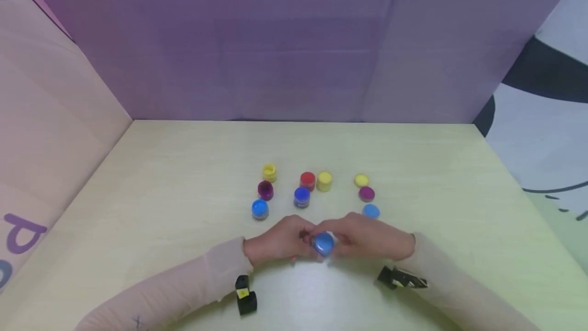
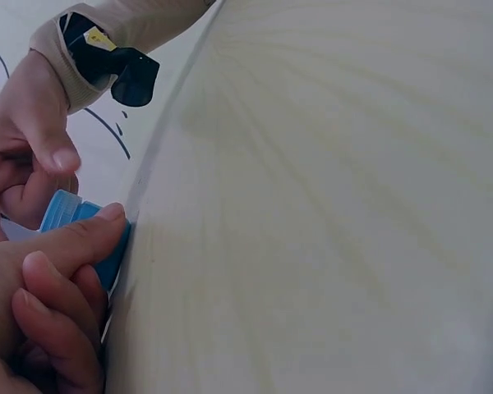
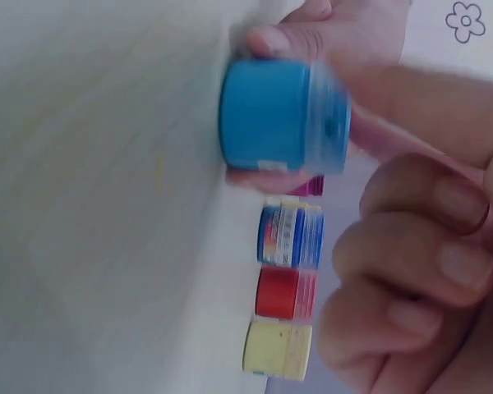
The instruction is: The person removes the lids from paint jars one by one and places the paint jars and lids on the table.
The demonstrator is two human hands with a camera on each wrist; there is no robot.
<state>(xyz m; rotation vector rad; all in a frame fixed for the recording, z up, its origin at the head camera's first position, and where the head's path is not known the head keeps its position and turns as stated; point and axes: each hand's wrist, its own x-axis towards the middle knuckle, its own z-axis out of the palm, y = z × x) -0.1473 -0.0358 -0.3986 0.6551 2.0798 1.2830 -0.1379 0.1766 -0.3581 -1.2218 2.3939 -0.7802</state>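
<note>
Between both hands, low at the middle of the head view, is a small light-blue paint jar [image 1: 323, 244]. The left hand [image 1: 286, 238] grips its body, with the thumb laid along the side in the left wrist view. Around the ribbed, translucent lid [image 3: 324, 119] at the jar's top are fingers of the right hand [image 1: 367, 236]; one blurred finger lies against it in the right wrist view. The other right fingers [image 3: 419, 254] are curled beside the jar. In the left wrist view the jar [image 2: 107, 263] is partly hidden by the left thumb.
Beyond the hands stand an open yellow jar [image 1: 269, 173], an open purple jar [image 1: 265, 190] and a blue jar [image 1: 260, 209]. Red [image 1: 308, 181], pale yellow [image 1: 324, 181] and dark blue [image 1: 301, 197] jars stand mid-table. Yellow [image 1: 361, 181], purple [image 1: 366, 194] and light-blue [image 1: 371, 211] lids lie right.
</note>
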